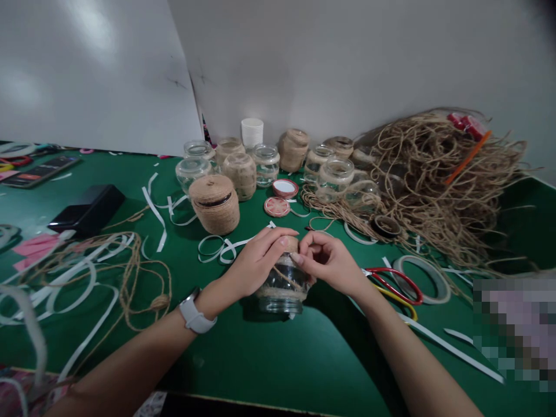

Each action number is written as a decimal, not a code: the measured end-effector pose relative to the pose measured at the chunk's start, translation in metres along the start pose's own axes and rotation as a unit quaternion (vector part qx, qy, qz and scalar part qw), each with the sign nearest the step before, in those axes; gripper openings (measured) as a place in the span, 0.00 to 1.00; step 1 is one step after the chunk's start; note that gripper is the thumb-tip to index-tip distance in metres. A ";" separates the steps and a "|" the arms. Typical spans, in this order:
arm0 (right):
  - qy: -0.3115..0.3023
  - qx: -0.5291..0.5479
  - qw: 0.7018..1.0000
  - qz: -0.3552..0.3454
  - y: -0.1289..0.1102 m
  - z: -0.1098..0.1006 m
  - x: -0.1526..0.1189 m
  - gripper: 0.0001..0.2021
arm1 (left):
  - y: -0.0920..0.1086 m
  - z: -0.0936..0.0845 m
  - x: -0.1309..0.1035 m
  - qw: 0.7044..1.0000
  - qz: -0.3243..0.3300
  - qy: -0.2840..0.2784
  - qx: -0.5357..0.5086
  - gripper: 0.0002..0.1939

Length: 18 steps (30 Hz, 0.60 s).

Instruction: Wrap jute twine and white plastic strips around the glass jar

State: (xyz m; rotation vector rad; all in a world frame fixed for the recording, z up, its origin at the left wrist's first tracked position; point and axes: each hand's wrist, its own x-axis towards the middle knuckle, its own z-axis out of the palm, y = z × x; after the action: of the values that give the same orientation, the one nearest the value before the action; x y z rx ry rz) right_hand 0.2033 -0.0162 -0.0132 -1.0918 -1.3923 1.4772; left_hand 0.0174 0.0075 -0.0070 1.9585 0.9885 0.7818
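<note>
A glass jar (pixel 284 304) stands between my hands at the middle of the table, its threaded mouth low and towards me. Jute twine (pixel 290 245) covers its upper end, another band circles it near the mouth, and a loose strand slants across the bare glass. My left hand (pixel 256 260) is wrapped over the jar's left side and top, thumb on the twine. At the right edge of the wrapped end, the thumb and curled fingers of my right hand (pixel 325 259) pinch the twine; the exact spot is partly hidden by the fingers.
Behind stand a twine-covered lidded jar (pixel 215 211), several other jars and paper cups (pixel 252 132). A large twine heap (pixel 443 168) lies right, with scissors (pixel 399 284) and a tape roll (pixel 443 289) nearer. White strips (pixel 87 284) and a black box (pixel 87 209) lie left.
</note>
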 end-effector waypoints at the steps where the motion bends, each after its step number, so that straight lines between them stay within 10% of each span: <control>1: 0.001 -0.001 1.000 0.000 0.000 0.000 0.000 0.20 | 0.000 0.000 0.000 1.000 0.000 0.000 0.001 0.17; 18: -0.001 0.002 1.000 0.003 0.000 -0.001 0.000 0.20 | 0.001 0.000 0.000 1.000 0.006 0.002 0.000 0.17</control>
State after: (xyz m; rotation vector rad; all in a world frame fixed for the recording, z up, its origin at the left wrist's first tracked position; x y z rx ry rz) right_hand 0.2041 -0.0157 -0.0130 -1.0926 -1.3868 1.4849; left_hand 0.0177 0.0072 -0.0061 1.9648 0.9797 0.7928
